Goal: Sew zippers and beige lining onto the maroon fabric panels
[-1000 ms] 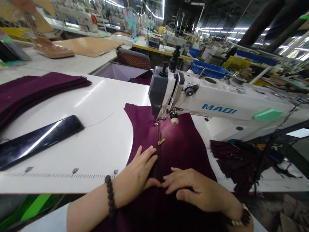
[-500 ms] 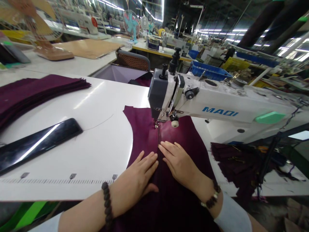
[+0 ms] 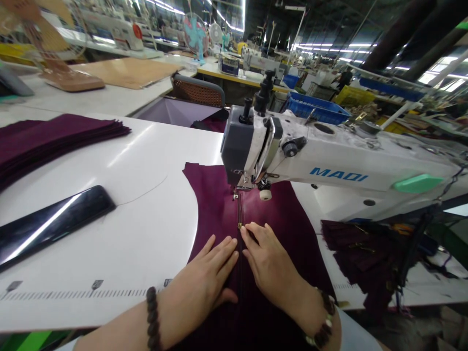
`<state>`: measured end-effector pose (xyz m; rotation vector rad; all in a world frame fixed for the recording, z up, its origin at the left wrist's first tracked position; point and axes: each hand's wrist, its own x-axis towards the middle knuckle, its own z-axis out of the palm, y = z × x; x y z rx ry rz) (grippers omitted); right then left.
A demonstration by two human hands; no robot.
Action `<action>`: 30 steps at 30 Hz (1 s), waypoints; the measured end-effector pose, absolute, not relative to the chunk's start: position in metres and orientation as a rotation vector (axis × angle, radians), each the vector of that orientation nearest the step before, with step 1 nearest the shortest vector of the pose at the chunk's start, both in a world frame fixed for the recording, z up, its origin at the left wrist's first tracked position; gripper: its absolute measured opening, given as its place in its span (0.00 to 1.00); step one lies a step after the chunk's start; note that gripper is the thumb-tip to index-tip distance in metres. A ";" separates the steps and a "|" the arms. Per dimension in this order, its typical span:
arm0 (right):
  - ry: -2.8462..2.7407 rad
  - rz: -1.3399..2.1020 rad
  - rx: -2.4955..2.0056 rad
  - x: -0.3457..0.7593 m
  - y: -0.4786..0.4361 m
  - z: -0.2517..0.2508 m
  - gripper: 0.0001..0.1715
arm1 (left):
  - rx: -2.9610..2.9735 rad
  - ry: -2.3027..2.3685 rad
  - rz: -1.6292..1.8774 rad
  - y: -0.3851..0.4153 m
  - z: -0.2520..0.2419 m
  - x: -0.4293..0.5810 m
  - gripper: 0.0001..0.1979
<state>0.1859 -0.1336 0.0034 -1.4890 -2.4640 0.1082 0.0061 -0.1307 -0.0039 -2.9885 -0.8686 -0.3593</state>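
A dark purple fabric panel (image 3: 212, 195) lies flat under the needle and presser foot (image 3: 236, 195) of a white sewing machine (image 3: 329, 151). A zipper (image 3: 240, 209) runs down its middle, and a small brass-coloured zipper pull (image 3: 240, 225) shows on it. My left hand (image 3: 208, 273) rests flat on the fabric left of the zipper, fingers stretched out. On the other side, my right hand (image 3: 272, 263) lies on the fabric with fingers extended, its index fingertip beside the zipper pull. Both hands are below the presser foot.
Stacked purple fabric pieces (image 3: 62, 136) lie on the left of the white table (image 3: 153, 234), above a glossy black strip (image 3: 58, 219). More dark pieces with zippers (image 3: 361, 258) lie at right. Behind are a fan (image 3: 62, 48) and a blue crate (image 3: 316, 107).
The view has shifted slightly. My right hand has slid a little down the fabric, and the brass zipper pull now shows above its fingertips. My left hand stays flat on the panel.
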 end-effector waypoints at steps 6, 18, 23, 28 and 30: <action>-2.417 0.042 -1.534 0.179 -0.127 -0.002 0.24 | -3.006 -0.889 -0.333 -0.120 -0.001 0.006 0.33; -2.277 -0.093 -1.708 0.162 -0.099 -0.014 0.25 | -3.077 -0.980 -0.204 -0.090 0.001 0.006 0.32; -2.265 -0.039 -1.725 0.162 -0.085 -0.012 0.25 | -3.070 -0.973 -0.175 -0.078 0.001 0.007 0.33; -2.273 -0.019 -1.632 0.166 -0.071 -0.012 0.25 | -3.055 -0.974 -0.196 -0.066 0.000 0.008 0.33; -2.308 -0.009 -1.603 0.169 -0.064 -0.011 0.24 | -3.059 -0.975 -0.208 -0.062 0.000 0.009 0.33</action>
